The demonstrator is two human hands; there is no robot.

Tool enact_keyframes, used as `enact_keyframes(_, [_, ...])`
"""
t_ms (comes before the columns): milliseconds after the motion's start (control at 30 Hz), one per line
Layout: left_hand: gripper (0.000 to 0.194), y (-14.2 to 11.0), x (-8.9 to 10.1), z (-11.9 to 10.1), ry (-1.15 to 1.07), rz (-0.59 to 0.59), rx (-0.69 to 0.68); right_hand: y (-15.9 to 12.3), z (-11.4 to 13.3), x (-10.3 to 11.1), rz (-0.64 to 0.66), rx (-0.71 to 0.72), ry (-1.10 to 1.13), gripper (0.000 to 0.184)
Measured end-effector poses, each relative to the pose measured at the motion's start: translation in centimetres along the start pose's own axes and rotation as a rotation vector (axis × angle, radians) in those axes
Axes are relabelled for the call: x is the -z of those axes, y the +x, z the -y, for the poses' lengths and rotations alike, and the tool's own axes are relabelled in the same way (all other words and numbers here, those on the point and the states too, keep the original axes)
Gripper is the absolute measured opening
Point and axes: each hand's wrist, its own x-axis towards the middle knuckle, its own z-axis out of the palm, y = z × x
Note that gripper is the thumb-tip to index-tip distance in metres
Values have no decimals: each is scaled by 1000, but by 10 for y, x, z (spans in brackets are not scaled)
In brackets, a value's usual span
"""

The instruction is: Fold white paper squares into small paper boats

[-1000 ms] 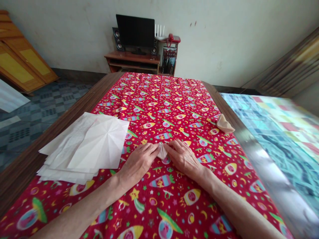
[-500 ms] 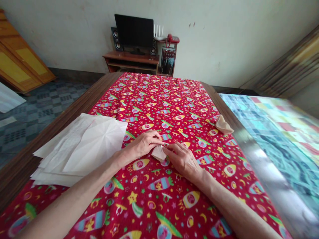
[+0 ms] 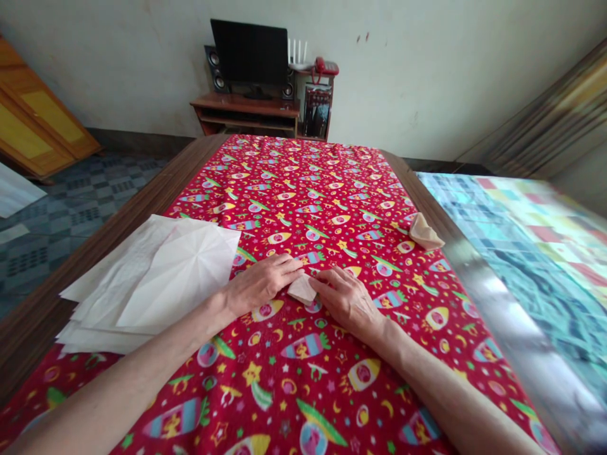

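Observation:
A small folded piece of white paper point(image 3: 302, 289) lies on the red patterned cloth point(image 3: 313, 189) in front of me. My left hand point(image 3: 262, 284) rests palm down at its left edge, fingers together and pressing on the paper's upper left side. My right hand point(image 3: 346, 297) lies at its right edge, fingertips pinching or pressing the paper's right side. Both hands partly cover the paper.
A stack of creased white paper sheets point(image 3: 152, 278) lies to the left on the cloth. A folded tan paper shape point(image 3: 424, 232) sits near the table's right edge. The wooden table edge point(image 3: 156, 189) shows on the left. A desk with a monitor point(image 3: 250, 54) stands against the far wall.
My left hand rose above the paper, then lowered flat beside it. The folded paper turned from standing to lying flat. My right hand stayed at its right side.

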Motion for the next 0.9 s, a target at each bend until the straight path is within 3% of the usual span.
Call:
enact_keyframes(233, [39, -1, -1, -5, 67, -1, 30, 1, 1, 0, -7, 0, 0, 23])
enact_keyframes(433, [27, 1, 3, -4, 117, -28, 71, 1, 1, -1, -17, 3, 11, 24])
enact_keyframes(533, [34, -5, 7, -7, 79, -143, 144, 2, 2, 1, -12, 6, -1, 24])
enact_keyframes(667, [35, -16, 9, -26, -132, -317, 275, 2, 5, 4, -11, 26, -69, 24])
enact_keyframes(900, [20, -28, -10, -44, -215, -229, 178, -3, 18, 9, 12, 32, -124, 18])
